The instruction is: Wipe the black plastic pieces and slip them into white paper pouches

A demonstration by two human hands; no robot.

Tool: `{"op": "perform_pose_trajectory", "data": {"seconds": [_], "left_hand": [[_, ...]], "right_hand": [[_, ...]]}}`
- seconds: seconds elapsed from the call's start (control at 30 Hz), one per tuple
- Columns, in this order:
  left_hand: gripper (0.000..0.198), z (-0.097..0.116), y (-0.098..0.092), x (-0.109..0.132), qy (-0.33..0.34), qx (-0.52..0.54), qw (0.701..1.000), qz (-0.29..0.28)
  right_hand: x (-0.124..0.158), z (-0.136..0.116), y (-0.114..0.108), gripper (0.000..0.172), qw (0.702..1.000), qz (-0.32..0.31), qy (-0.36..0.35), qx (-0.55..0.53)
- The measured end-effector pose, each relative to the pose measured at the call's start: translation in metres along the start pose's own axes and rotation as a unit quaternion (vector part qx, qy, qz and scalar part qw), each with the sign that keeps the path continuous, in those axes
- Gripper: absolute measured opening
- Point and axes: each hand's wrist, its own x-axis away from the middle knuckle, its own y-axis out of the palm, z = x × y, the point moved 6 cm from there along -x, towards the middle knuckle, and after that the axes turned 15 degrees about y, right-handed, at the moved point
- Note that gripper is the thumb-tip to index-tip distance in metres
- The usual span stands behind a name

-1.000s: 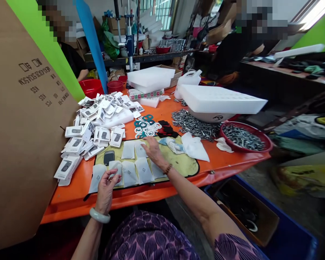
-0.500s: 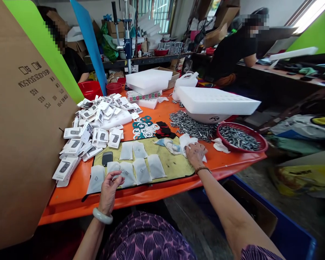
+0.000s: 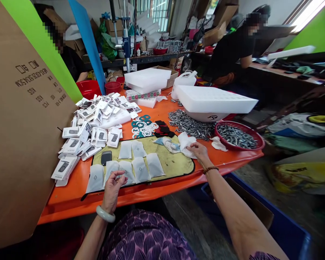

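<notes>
My left hand (image 3: 114,186) is closed at the near edge of a yellow-green mat (image 3: 173,164), its fingers pinched on one small white pouch (image 3: 111,169) in a row of several. A dark phone (image 3: 106,157) lies on the mat just beyond it. My right hand (image 3: 198,150) reaches to the mat's right end, fingers curled and pinching the edge of a white plastic bag (image 3: 185,141). A crumpled blue-white cloth (image 3: 168,143) lies beside that bag.
The orange table (image 3: 233,156) carries a heap of small white product boxes (image 3: 93,122), teal and white rings (image 3: 142,126), black pieces (image 3: 164,129), loose screws (image 3: 191,125), a red bowl of screws (image 3: 239,137) and white foam trays (image 3: 215,100). A tall cardboard box (image 3: 18,119) stands left. Other people work behind.
My right hand left the pouches on the mat and swung right to the white plastic bag, now gripping its edge. My left hand stayed on the near pouch.
</notes>
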Motion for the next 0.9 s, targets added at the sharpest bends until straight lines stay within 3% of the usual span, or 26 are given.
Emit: {"op": "perform_pose_trajectory", "data": {"seconds": [0.13,0.27,0.33,0.53,0.63,0.7,0.8,0.9], "left_hand": [[0.045,-0.004,0.004,0.002,0.002,-0.004,1.000,-0.020],[0.043,-0.003,0.008,0.004,0.005,-0.009,0.999,-0.033],[0.042,-0.002,0.012,0.005,0.006,-0.006,0.999,-0.038],[0.041,0.000,0.027,0.007,0.003,-0.009,0.997,-0.071],[0.046,0.007,0.040,0.011,0.021,-0.030,0.994,-0.104],[0.062,0.015,0.053,0.015,0.055,-0.047,0.988,-0.136],[0.087,0.025,0.072,0.022,0.095,-0.043,0.979,-0.174],[0.088,0.022,0.075,0.024,0.075,0.024,0.985,-0.151]], "right_hand": [[0.005,-0.011,-0.017,0.024,0.997,0.074,-0.024,0.025],[0.024,-0.024,-0.035,0.011,0.975,0.215,-0.060,0.017],[0.032,-0.029,-0.036,0.008,0.969,0.236,-0.071,0.016],[0.054,-0.066,-0.024,0.011,0.986,0.143,-0.086,-0.029],[0.097,-0.105,0.007,0.015,0.986,-0.049,-0.119,-0.108],[0.141,-0.129,0.031,0.016,0.977,-0.127,-0.138,-0.105],[0.205,-0.154,0.059,0.017,0.971,-0.127,-0.187,-0.076],[0.245,-0.162,0.081,0.017,0.967,-0.104,-0.225,-0.060]]}}
